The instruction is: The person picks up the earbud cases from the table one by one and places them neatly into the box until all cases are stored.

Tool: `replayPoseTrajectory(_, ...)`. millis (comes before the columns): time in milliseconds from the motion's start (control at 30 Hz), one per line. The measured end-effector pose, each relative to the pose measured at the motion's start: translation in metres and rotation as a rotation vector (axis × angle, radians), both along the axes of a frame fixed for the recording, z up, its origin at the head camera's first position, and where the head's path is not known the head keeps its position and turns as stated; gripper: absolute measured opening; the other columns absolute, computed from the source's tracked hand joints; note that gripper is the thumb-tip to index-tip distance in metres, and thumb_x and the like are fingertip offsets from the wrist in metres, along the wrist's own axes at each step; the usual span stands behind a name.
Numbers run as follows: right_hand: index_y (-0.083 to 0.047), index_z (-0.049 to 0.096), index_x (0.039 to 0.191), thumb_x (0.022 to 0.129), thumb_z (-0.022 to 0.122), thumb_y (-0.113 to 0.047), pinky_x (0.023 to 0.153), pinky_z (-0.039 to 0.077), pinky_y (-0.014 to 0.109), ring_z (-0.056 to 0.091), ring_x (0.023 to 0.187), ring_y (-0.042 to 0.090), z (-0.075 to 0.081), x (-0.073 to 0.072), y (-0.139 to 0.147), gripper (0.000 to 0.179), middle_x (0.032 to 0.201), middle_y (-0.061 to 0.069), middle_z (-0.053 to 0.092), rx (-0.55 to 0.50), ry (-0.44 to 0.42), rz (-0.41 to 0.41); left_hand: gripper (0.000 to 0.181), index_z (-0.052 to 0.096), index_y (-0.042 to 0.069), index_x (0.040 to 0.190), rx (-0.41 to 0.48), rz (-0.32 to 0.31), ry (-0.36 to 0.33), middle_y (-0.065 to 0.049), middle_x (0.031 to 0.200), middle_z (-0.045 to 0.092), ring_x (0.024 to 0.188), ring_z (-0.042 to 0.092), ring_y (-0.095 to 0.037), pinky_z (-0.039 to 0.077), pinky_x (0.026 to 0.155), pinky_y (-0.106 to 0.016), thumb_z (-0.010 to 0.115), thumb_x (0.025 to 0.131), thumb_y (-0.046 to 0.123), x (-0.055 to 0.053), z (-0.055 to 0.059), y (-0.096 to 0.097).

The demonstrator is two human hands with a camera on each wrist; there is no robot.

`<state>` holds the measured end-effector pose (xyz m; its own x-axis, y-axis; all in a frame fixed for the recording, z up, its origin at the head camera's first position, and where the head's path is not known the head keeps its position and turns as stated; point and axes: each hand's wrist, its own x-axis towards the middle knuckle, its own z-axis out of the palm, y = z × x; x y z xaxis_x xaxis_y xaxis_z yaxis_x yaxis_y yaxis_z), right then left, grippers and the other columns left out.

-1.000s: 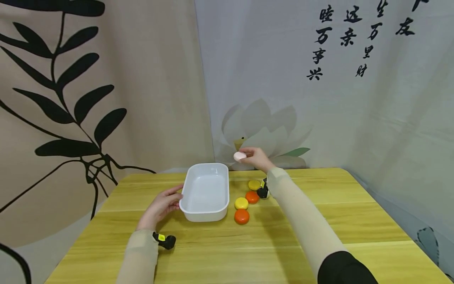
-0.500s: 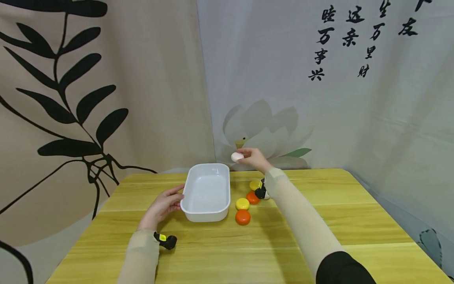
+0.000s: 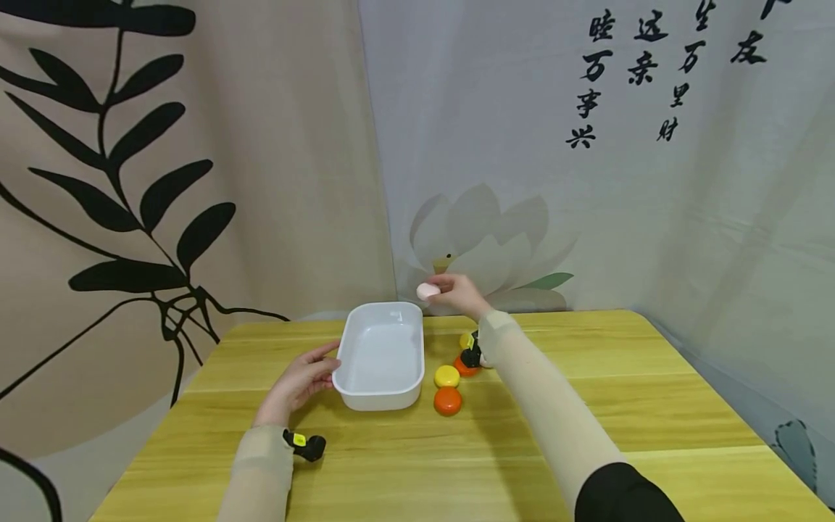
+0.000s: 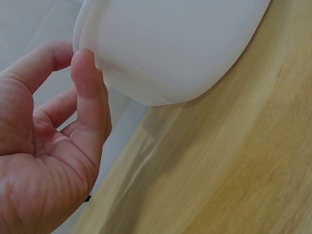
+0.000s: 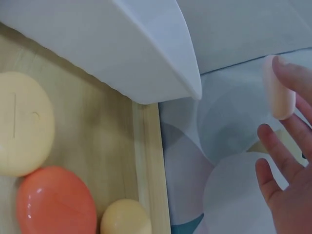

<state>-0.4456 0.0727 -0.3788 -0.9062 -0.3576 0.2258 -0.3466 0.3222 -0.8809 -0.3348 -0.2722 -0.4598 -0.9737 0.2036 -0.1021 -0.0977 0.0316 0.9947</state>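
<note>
My left hand [image 3: 301, 383] holds the left side of a white rectangular tub [image 3: 381, 402] that stands on the table. In the left wrist view the thumb and fingers meet at the tub's edge. Above the table's far edge, right of and behind the tub, my right hand [image 3: 459, 296] pinches a pale pink, thick round disc [image 5: 280, 90] between thumb and fingers. Its ring and little fingers are extended away from the disc. The inside of the tub, as the head view has it, is plain white with nothing lying in it.
Glossy discs lie right of the tub: an orange one [image 3: 447, 402] in front, a yellow one [image 3: 446, 376], then another orange disc [image 3: 466, 367] and a yellow disc partly behind the right wrist camera [image 3: 471, 355]. A pale thing peeks out there. A printed curtain [image 3: 293, 181] hangs behind the wooden table [image 3: 391, 471].
My right hand has moved a little left toward the tub with the pale pink disc. The left hand and the tub have stayed in place.
</note>
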Motion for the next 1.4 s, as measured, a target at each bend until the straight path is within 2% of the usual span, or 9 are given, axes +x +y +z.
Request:
replayPoseTrajectory(233, -0.003, 0.065, 0.123, 0.083, 0.075, -0.008, 0.085, 0.052, 0.034, 0.061, 0.1, 0.024, -0.005, 0.0, -0.007, 0.042, 0.116, 0.012, 0.065, -0.017, 0.016, 0.014, 0.064, 0.03, 0.005, 0.152, 0.006, -0.005, 0.009, -0.002, 0.092, 0.063, 0.069, 0.06, -0.012, 0.052, 0.064, -0.022, 0.06, 0.095, 0.008, 0.0, -0.002, -0.002)
replayPoseTrajectory(433, -0.003, 0.063, 0.127, 0.084, 0.075, -0.009, 0.09, 0.051, 0.036, 0.061, 0.105, 0.026, -0.004, -0.002, -0.015, 0.045, 0.12, 0.013, 0.064, 0.0, -0.013, -0.005, 0.063, 0.032, 0.004, 0.151, 0.008, -0.004, 0.018, -0.003, 0.091, 0.062, 0.069, 0.06, -0.011, 0.053, 0.064, -0.022, 0.061, 0.094, 0.007, -0.002, -0.003, -0.001)
replayPoseTrajectory(833, -0.006, 0.064, 0.127, 0.083, 0.077, -0.013, 0.091, 0.05, 0.035, 0.06, 0.105, 0.023, -0.005, -0.005, -0.029, 0.047, 0.12, 0.009, 0.064, 0.011, -0.038, -0.009, 0.063, 0.033, 0.005, 0.151, 0.003, -0.01, 0.026, -0.003, 0.09, 0.062, 0.07, 0.06, -0.012, 0.052, 0.064, -0.023, 0.061, 0.094, 0.008, -0.001, -0.003, -0.001)
replayPoseTrajectory(1133, -0.009, 0.064, 0.127, 0.084, 0.076, -0.016, 0.093, 0.049, 0.036, 0.059, 0.108, 0.023, -0.007, -0.005, -0.04, 0.044, 0.122, 0.007, 0.064, 0.015, -0.064, -0.007, 0.06, 0.035, 0.004, 0.149, 0.014, 0.012, 0.022, -0.003, 0.089, 0.061, 0.068, 0.059, -0.011, 0.051, 0.062, -0.021, 0.06, 0.094, 0.005, 0.0, -0.002, 0.003)
replayPoseTrajectory(1400, -0.008, 0.065, 0.125, 0.086, 0.075, -0.016, 0.095, 0.048, 0.037, 0.058, 0.109, 0.024, -0.008, -0.003, -0.051, 0.041, 0.122, 0.007, 0.064, 0.011, -0.053, -0.007, 0.061, 0.036, 0.005, 0.149, 0.008, 0.012, 0.019, -0.004, 0.09, 0.062, 0.069, 0.059, -0.013, 0.052, 0.064, -0.022, 0.062, 0.094, 0.008, 0.001, -0.002, 0.001)
